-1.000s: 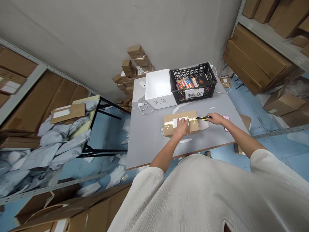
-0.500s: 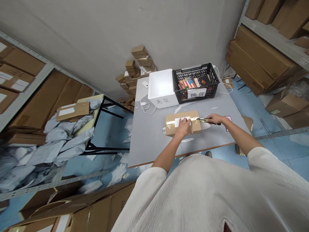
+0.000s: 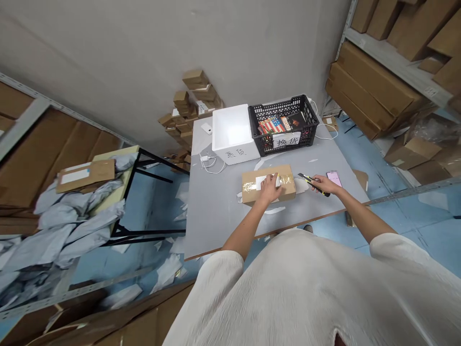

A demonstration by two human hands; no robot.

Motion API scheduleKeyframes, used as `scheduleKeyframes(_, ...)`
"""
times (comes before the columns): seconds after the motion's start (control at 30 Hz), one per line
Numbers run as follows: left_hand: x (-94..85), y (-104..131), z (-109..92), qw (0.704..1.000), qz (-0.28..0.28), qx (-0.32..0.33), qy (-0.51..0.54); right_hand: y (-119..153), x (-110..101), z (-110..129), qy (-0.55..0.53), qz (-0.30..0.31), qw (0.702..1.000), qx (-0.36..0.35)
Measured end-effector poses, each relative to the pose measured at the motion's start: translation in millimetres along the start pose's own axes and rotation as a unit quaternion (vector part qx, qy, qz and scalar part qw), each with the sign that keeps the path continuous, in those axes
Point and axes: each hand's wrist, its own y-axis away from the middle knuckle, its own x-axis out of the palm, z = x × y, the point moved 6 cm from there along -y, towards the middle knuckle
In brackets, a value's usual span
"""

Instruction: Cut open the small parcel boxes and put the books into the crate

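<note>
A taped brown cardboard box (image 3: 288, 188) lies on the grey table, with a white label (image 3: 260, 182) on its top. My left hand (image 3: 271, 188) rests on the box over the label, fingers spread and slightly bent, pressing on it from above. To the right of the box, my right hand (image 3: 320, 184) is closed round a black and yellow utility knife (image 3: 309, 181). The knife's blade points left toward the box's right end, and a gap separates the two. A phone (image 3: 334, 179) with a pink screen lies just beyond my right hand.
At the table's (image 3: 205, 211) back stand a white foam box (image 3: 236, 154) and a black plastic crate (image 3: 283, 149) with books inside. A white cable (image 3: 212, 168) lies at the back left. Grey parcels (image 3: 79, 211) are heaped on the left; boxes fill the right shelf (image 3: 389, 50).
My right hand has drawn the knife back from the box's right end, and the blade now tilts. My left hand stays on the box. The whole view has shifted slightly.
</note>
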Motion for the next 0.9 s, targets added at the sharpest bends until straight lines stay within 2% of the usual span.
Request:
scheduleKeyframes(0.1, -7.0, -10, 2, 0.999, -0.044, -0.025, 0.009, 3, 2, 13, 0.049, -0.025, 0.998, -0.043)
scheduleKeyframes(0.17, -7.4, -20, 2, 0.999, -0.049, -0.018, -0.004, 4, 5, 26, 0.11, -0.041, 0.99, -0.081)
scheduleKeyframes(0.27, -2.7, -34, 3, 0.999, -0.025, 0.007, -0.025, 4, 10, 43, 0.235, -0.063, 0.962, -0.122)
scheduleKeyframes(0.43, 4.1, -51, 14, 0.998, 0.037, 0.041, -0.038, 0, 19, 53, 0.371, -0.071, 0.918, -0.121)
scheduleKeyframes(0.6, 4.6, -54, 21, 0.996, 0.054, 0.047, -0.051, -4, 22, 51, 0.393, -0.076, 0.908, -0.119)
scheduleKeyframes(0.8, 5.9, -35, 15, 0.997, -0.015, 0.069, -0.029, -8, 28, 45, 0.368, -0.104, 0.917, -0.115)
scheduleKeyframes(0.9, 6.9, -30, 13, 0.997, -0.02, 0.061, -0.038, -10, 30, 42, 0.369, -0.129, 0.913, -0.115)
